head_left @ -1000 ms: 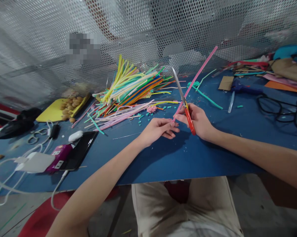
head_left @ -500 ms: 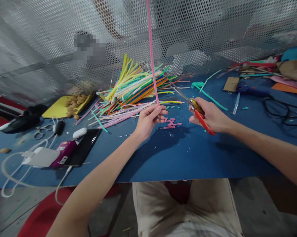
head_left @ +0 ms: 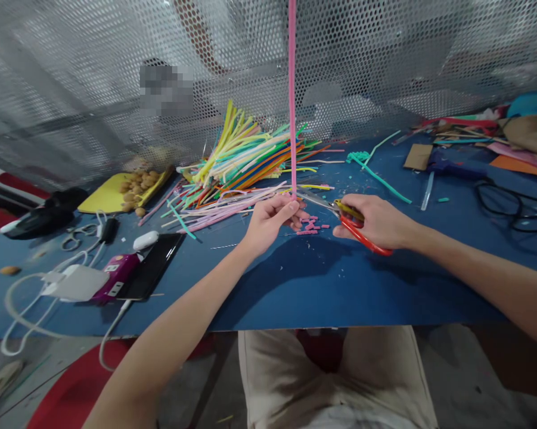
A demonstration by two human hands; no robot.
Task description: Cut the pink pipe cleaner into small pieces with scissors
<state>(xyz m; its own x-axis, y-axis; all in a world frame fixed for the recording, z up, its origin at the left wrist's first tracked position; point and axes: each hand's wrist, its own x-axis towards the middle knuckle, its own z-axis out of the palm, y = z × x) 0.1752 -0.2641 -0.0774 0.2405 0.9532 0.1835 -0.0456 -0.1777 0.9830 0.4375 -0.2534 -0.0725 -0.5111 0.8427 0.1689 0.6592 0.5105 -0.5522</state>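
On the blue table (head_left: pixel 295 286), left hand (head_left: pixel 272 220) holds pink straw (head_left: pixel 291 89), right hand (head_left: pixel 375 221) scissors (head_left: pixel 340 211)

A smooth, matt pink plastic straw (head_left: pixel 291 95) is pinched by the left hand (head_left: pixel 272 220). Shiny metal blades and glossy red plastic handles are shown on the scissors (head_left: pixel 340 215) gripped in the right hand (head_left: pixel 375 221). Beneath both, the blue desk (head_left: pixel 322 286) is seen matt and scuffed.

We can read no text anywhere; the small magenta box's white label (head_left: pixel 114 288) at lower left stays illegible.
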